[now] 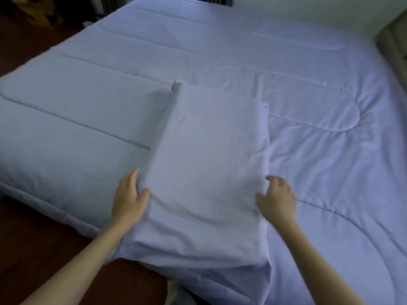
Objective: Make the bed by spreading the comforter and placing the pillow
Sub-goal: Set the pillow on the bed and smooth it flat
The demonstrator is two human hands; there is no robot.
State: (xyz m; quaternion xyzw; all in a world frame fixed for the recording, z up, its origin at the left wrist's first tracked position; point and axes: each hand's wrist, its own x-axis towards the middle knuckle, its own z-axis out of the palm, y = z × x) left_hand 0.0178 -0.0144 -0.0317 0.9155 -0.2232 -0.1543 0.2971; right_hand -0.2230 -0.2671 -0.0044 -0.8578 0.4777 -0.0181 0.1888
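The pillow (204, 164) lies on the spread comforter (308, 89), near its close edge. The left hand (130, 199) presses the pillow's left side with straight fingers. The right hand (277, 199) is blurred at the right edge, fingers bent; whether it grips, I cannot tell.

comforter (286, 89): matt quilted cloth — faintly creased
pillow (207, 155): smooth matt cloth case
floor (39, 245): dark wood — slight sheen

Dim, bluish cast; pale lilac quilted comforter (319, 69) was brightest far right, dark red-brown wooden floor (33, 238) sat in shadow. Motion blur on right hand (277, 199); wide-angle bending at edges.
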